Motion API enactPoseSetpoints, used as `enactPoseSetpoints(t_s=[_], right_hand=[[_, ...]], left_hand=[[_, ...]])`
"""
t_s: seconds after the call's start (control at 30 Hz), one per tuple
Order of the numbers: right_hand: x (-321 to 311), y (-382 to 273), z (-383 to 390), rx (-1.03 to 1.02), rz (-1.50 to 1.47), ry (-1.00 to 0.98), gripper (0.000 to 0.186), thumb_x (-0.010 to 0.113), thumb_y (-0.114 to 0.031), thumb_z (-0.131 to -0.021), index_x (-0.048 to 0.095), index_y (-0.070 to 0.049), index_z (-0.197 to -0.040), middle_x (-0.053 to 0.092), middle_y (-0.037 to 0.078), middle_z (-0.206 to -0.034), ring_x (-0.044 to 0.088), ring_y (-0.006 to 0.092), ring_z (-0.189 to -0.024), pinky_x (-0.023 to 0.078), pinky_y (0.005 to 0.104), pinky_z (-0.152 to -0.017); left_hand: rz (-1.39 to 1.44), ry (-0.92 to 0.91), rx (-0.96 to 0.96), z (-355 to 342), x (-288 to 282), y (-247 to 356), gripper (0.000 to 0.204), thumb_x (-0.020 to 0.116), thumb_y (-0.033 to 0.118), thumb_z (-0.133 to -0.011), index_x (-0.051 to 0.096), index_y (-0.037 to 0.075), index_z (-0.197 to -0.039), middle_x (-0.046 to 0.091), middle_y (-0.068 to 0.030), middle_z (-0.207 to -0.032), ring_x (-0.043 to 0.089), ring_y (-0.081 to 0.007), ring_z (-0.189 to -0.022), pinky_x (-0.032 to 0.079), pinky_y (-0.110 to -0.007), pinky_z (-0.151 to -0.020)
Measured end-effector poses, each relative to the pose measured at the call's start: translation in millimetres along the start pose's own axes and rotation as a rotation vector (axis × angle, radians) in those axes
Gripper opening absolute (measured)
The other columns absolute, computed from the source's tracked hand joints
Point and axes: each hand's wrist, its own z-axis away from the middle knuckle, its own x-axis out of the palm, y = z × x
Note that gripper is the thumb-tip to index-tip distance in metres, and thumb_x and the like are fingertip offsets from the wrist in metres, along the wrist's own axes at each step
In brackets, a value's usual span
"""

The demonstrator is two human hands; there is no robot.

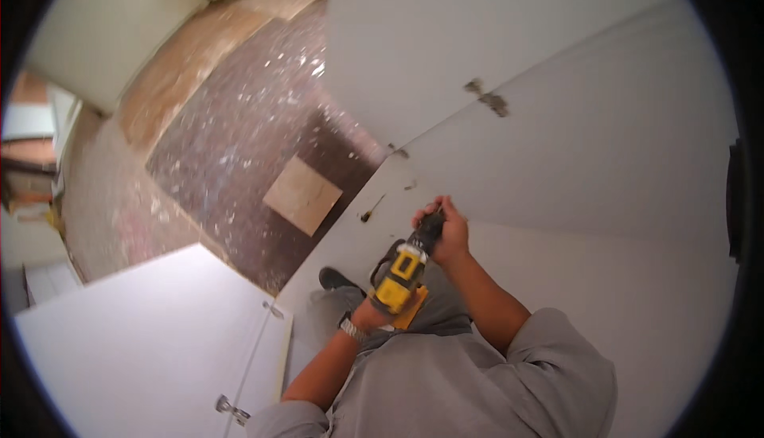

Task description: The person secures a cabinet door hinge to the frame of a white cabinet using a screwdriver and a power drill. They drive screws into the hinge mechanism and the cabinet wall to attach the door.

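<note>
A yellow and black cordless drill [400, 277] is held in front of my body, its front end tilted up and to the right. My left hand [382, 311], with a metal-banded watch at its wrist, is wrapped round the drill's rear and grip. At the black front end, my right hand [452, 233] closes round the chuck, fingers curled at its tip. Whether a bit is in those fingers I cannot make out. A thin screwdriver [367, 215] with a dark handle lies on the white panel [342, 251] just beyond the drill. Near it lies a small metal piece [411, 186].
An open white door [151, 327] with metal hinges [232, 409] stands at the lower left. At the upper right, a hinge [487, 97] joins another door to a white panel. A square board [302, 197] lies on the debris-speckled floor [231, 112].
</note>
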Motion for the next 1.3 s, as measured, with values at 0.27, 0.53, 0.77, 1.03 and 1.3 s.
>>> enactPoseSetpoints(t_s=[0.27,0.53,0.77,1.03,1.3], right_hand=[[-30.1,-9.0,109.7,0.058,-0.142,-0.348,0.024,0.050,-0.032,-0.096,0.048,-0.008,-0.093,0.053,0.005,-0.065,0.055,0.0208,-0.057,0.048,0.0365,-0.052],[-5.4,-56.3,196.4,-0.387,0.113,-0.466,0.026,0.048,-0.032,-0.097,0.051,-0.006,-0.094,0.053,0.004,-0.062,0.055,0.0185,-0.051,0.048,0.0331,-0.050],[-7.5,-45.0,223.2,-0.548,0.098,-0.360,0.026,0.047,-0.029,-0.098,0.052,-0.004,-0.092,0.053,0.005,-0.060,0.056,0.0175,-0.050,0.048,0.0312,-0.049],[90.5,92.8,187.3,-0.712,0.186,-0.250,0.029,0.045,-0.027,-0.099,0.053,0.000,-0.093,0.056,0.007,-0.062,0.056,0.0156,-0.053,0.046,0.0289,-0.052],[147.5,144.8,226.3,-0.754,0.030,-0.167,0.026,0.045,-0.025,-0.099,0.051,0.000,-0.093,0.056,0.009,-0.062,0.057,0.0188,-0.053,0.047,0.0309,-0.050]], left_hand=[[-0.543,-0.188,0.056,78.1,56.6,28.3,0.075,0.077,0.011,-0.073,0.033,0.005,-0.133,0.056,-0.0099,-0.113,0.057,-0.0212,-0.101,0.046,-0.034,-0.089],[-1.080,-0.149,0.230,111.4,45.4,106.7,0.054,0.063,0.004,-0.079,0.045,0.003,-0.130,0.055,-0.0206,-0.121,0.053,-0.0353,-0.113,0.045,-0.041,-0.093],[-1.205,0.008,0.007,153.5,-85.9,119.8,0.037,0.061,0.007,-0.085,0.055,-0.001,-0.121,0.065,-0.0150,-0.107,0.063,-0.0248,-0.098,0.049,-0.036,-0.086],[-1.128,-0.300,-0.100,135.0,-270.1,190.9,0.029,0.062,0.004,-0.086,0.060,-0.002,-0.114,0.068,-0.0136,-0.095,0.064,-0.0157,-0.088,0.051,-0.028,-0.076],[-1.009,-0.233,0.089,93.6,-341.3,307.4,0.029,0.060,0.007,-0.089,0.058,-0.006,-0.115,0.066,-0.0111,-0.094,0.063,-0.0141,-0.085,0.049,-0.026,-0.077]])
